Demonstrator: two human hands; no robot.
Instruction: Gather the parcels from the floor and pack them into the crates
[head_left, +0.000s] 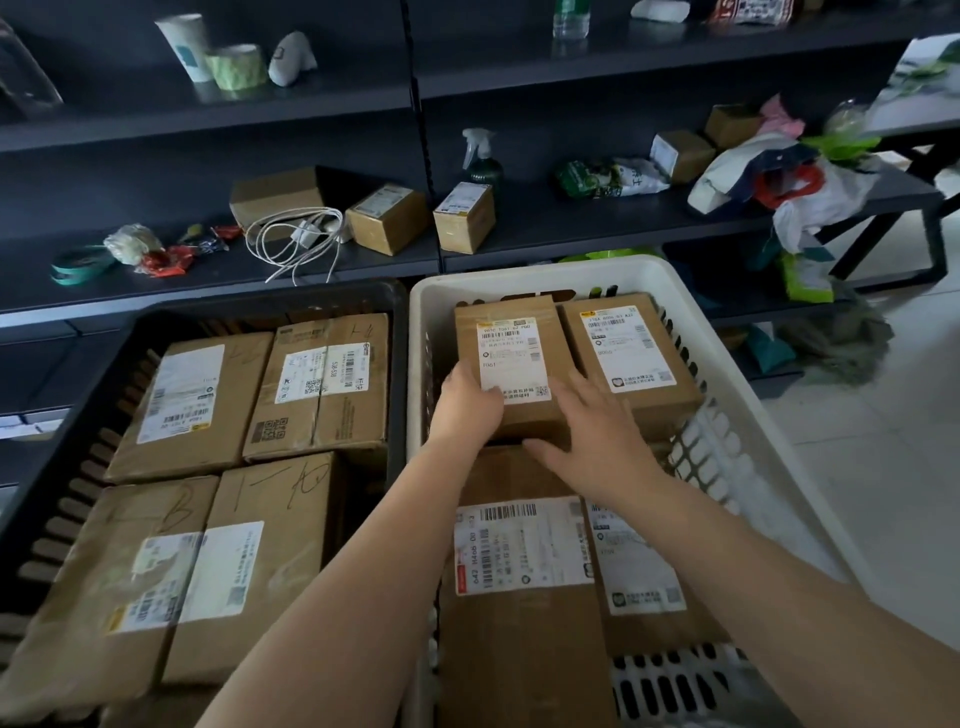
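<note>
both hands seat small labelled parcel (511, 364) in white crate (737, 447), far end, touching neighbour parcel (631, 358) on its right. left hand (470, 402) grips near-left corner; right hand (589, 431) lies flat, fingers straight, on near-right edge. judgement: press level, slide tight against neighbour, free fingers before letting go. count: white crate four parcels visible; black crate (104, 374) four parcels visible; crates two, side by side.

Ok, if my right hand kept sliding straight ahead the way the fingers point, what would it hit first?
The right hand points up-left across the small parcel it already rests on in the white crate. Going on, it would probably meet the left hand at that parcel's near left edge, though depth is hard to judge.
</note>
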